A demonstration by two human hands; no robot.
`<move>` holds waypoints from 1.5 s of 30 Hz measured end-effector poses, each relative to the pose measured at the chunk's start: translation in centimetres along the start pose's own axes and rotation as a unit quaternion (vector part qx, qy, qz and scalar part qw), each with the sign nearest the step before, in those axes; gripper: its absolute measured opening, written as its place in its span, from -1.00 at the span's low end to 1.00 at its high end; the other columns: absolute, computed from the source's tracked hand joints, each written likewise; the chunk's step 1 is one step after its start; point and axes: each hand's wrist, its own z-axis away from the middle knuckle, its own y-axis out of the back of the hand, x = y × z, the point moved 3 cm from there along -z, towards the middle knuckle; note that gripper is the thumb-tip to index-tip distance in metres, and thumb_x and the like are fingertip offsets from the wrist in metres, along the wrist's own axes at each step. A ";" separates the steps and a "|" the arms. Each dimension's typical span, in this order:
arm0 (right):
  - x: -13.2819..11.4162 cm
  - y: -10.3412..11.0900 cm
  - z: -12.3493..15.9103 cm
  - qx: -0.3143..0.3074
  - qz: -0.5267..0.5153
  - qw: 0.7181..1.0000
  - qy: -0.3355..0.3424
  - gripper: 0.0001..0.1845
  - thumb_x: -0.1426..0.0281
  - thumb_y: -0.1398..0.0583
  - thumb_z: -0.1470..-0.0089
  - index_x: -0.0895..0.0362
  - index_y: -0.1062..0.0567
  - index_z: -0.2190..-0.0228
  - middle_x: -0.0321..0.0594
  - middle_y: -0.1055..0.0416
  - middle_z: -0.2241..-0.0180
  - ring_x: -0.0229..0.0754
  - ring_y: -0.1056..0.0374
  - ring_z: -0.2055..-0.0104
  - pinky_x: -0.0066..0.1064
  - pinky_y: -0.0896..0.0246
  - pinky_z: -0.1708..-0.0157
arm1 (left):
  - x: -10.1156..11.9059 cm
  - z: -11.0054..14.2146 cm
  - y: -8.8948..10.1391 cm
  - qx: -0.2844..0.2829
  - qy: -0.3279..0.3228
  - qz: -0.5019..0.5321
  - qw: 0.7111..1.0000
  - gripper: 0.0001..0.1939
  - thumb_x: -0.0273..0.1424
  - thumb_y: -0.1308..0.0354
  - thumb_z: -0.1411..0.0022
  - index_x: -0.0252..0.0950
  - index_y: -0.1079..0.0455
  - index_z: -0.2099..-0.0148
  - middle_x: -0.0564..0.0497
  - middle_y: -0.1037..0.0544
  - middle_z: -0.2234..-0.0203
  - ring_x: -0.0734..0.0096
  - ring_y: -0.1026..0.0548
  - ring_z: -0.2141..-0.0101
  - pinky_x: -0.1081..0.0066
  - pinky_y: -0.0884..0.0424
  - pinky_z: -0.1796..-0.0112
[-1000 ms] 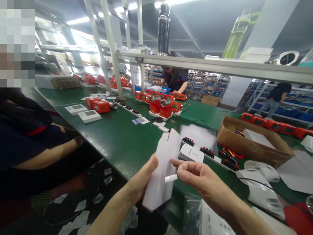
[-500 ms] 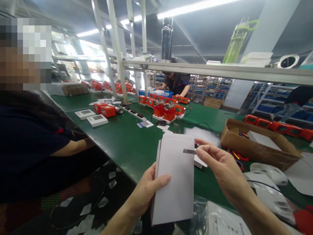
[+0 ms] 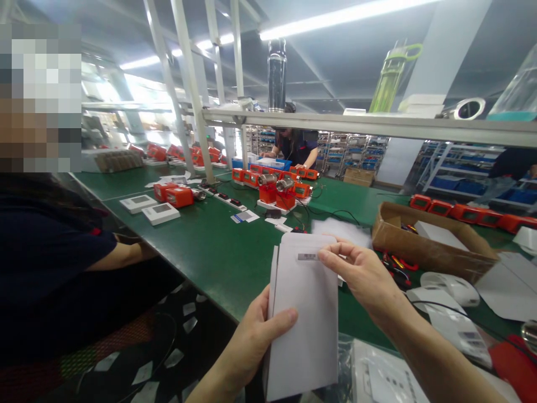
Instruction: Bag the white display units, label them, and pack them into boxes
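My left hand (image 3: 264, 330) grips a white cardboard box (image 3: 308, 330) by its left side, thumb pressed on the front face. The box stands upright and tilts slightly, with a flap showing at its top. Between the thumb and fingers of my right hand (image 3: 356, 268) is the right end of a small silver barcode label (image 3: 307, 257). The label lies over the upper part of the box's front face. Whether its whole underside touches the cardboard, I cannot tell.
Red devices with metal fittings (image 3: 277, 193) stand on the green table (image 3: 201, 240). An open brown carton (image 3: 432, 246) is at right, beside white label rolls (image 3: 448, 288). A co-worker (image 3: 54, 240) sits at left, and another person (image 3: 293, 146) works across the table.
My right hand has moved left with the label, from the box's right edge to over its upper front face. The label's barcode now shows. The left hand keeps its hold.
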 end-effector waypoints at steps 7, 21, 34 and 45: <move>-0.6 -0.6 0.2 -0.008 -0.049 0.998 -0.025 -0.66 0.08 -0.29 0.17 0.10 -0.46 0.58 -0.13 -0.52 0.33 0.04 -0.34 0.03 -0.13 0.02 -0.08 | -0.2 0.3 -0.1 0.002 0.000 0.000 1.000 -0.43 -0.31 -0.32 -0.05 -0.31 -0.25 -0.08 -0.15 -0.55 0.19 0.19 -0.53 0.21 0.34 -0.44 0.23; -0.2 -1.0 0.2 0.013 -0.029 0.998 -0.048 -0.69 0.14 -0.25 0.12 0.13 -0.39 0.53 -0.29 -0.41 0.53 -0.26 -0.24 0.53 -0.41 -0.12 0.49 | -0.4 0.4 -0.3 0.000 0.000 0.007 1.000 -0.42 -0.32 -0.31 -0.06 -0.29 -0.26 -0.11 -0.16 -0.54 0.13 0.19 -0.54 0.22 0.31 -0.45 0.21; -0.5 -1.6 0.9 0.123 0.145 0.976 0.106 -0.81 0.25 -0.19 -0.03 0.09 -0.48 0.50 -0.15 -0.44 0.15 -0.03 -0.24 -0.06 -0.19 -0.02 -0.06 | -0.4 0.9 -0.8 0.056 -0.023 -0.006 0.998 -0.40 -0.28 -0.32 -0.03 -0.27 -0.27 -0.11 -0.15 -0.55 0.14 0.11 -0.53 0.17 0.26 -0.43 0.15; 0.3 -2.4 0.8 0.136 0.085 0.986 0.050 -0.51 0.10 -0.32 0.15 0.05 -0.25 0.28 -0.18 -0.41 0.26 -0.07 -0.34 0.24 -0.26 -0.21 0.26 | -0.6 1.0 -0.6 0.088 -0.044 -0.063 0.993 -0.40 -0.26 -0.33 -0.01 -0.26 -0.29 -0.09 -0.13 -0.56 0.15 0.08 -0.50 0.15 0.26 -0.42 0.14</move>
